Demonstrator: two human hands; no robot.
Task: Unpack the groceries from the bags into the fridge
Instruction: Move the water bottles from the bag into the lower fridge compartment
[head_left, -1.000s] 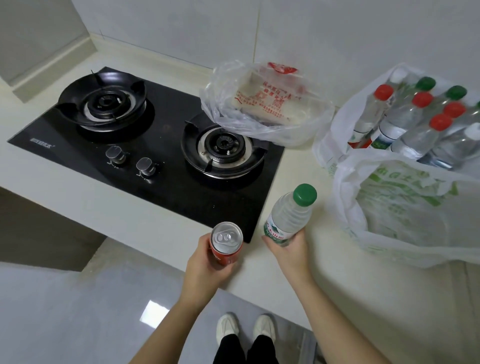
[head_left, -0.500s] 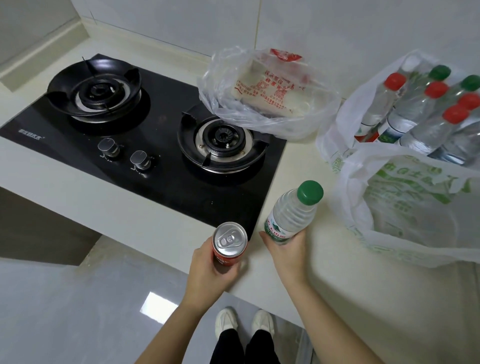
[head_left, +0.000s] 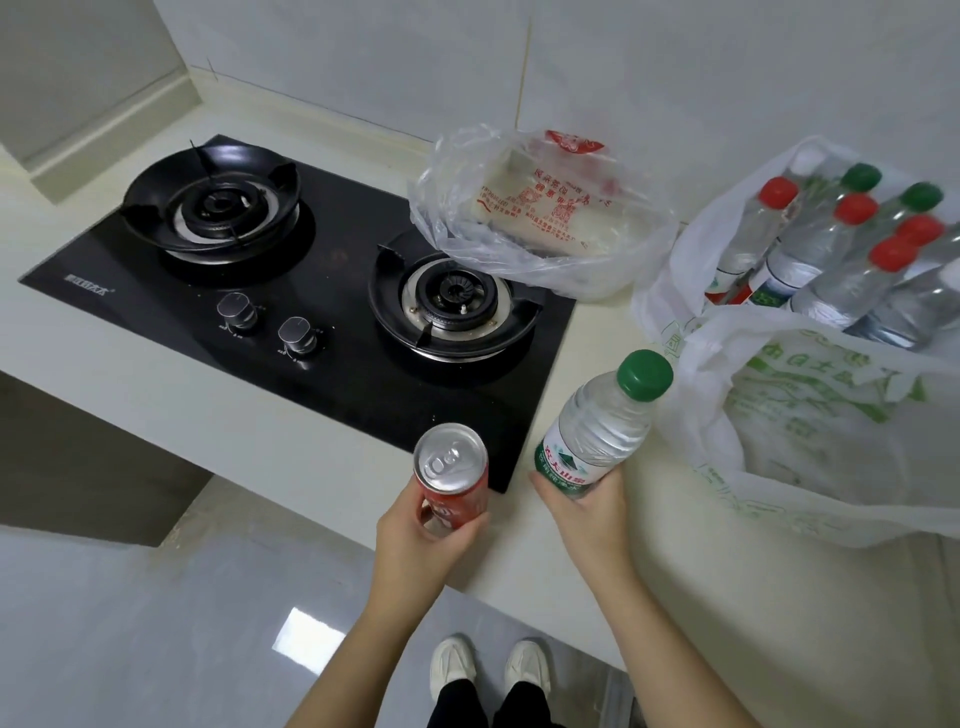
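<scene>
The left hand (head_left: 415, 540) is closed round the lower part of a red can (head_left: 452, 483), with the fingers on its left side and the thumb on its right. The can is upright and its silver top and pull tab face the camera. It is held over the front edge of the countertop (head_left: 691, 597), just at the near right corner of the black stove (head_left: 332, 374).

At three o'clock from the can, the right hand (head_left: 587, 514) wraps the base of a water bottle (head_left: 597, 431), with its fingers curled over the green and white label. The bottle is tilted, its green cap pointing to about one o'clock. The two hands are near each other but apart.

At two o'clock from the bottle, a white bag (head_left: 810, 415) with green print sits on the countertop, its front wall just beside the cap. More bottles (head_left: 826, 249) with red and green caps lean inside it.

At twelve o'clock from the hands lies a clear bag (head_left: 571, 265) holding a pale flat package with red print. Its near edge overlaps the back of the stove's right burner. The left burner and two knobs sit at about ten o'clock.

At six o'clock, a pair of white shoes (head_left: 452, 665) stands on the glossy floor.
</scene>
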